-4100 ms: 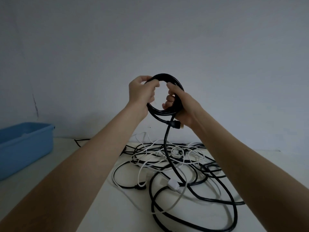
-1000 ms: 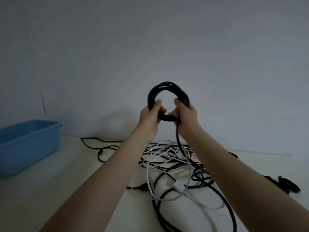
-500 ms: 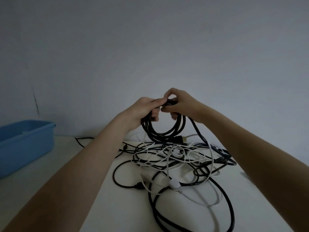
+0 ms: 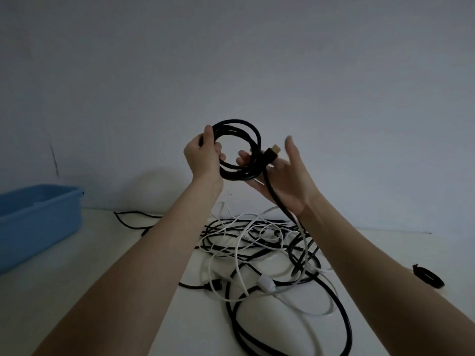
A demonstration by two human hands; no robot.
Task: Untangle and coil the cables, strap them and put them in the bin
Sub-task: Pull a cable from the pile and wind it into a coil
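Note:
I hold a coil of thick black cable (image 4: pixel 240 129) up in front of the wall. My left hand (image 4: pixel 203 158) grips the coil's left side. My right hand (image 4: pixel 290 181) is spread palm-up under the coil's right side, fingers straight, with the gold-tipped plug (image 4: pixel 273 152) lying across it. From there the cable's tail (image 4: pixel 280 204) drops to a tangle of black and white cables (image 4: pixel 259 242) on the white table (image 4: pixel 77 273). The blue bin (image 4: pixel 38 217) stands at the left.
A small black strap roll (image 4: pixel 428 276) lies on the table at the right, beyond my right forearm. The wall stands close behind the table. A loose black cable end (image 4: pixel 131 218) runs toward the bin.
My right hand has let go of the coil's top and spread flat under its right side. The coil now stands upright and higher, with the plug turned up onto my right palm.

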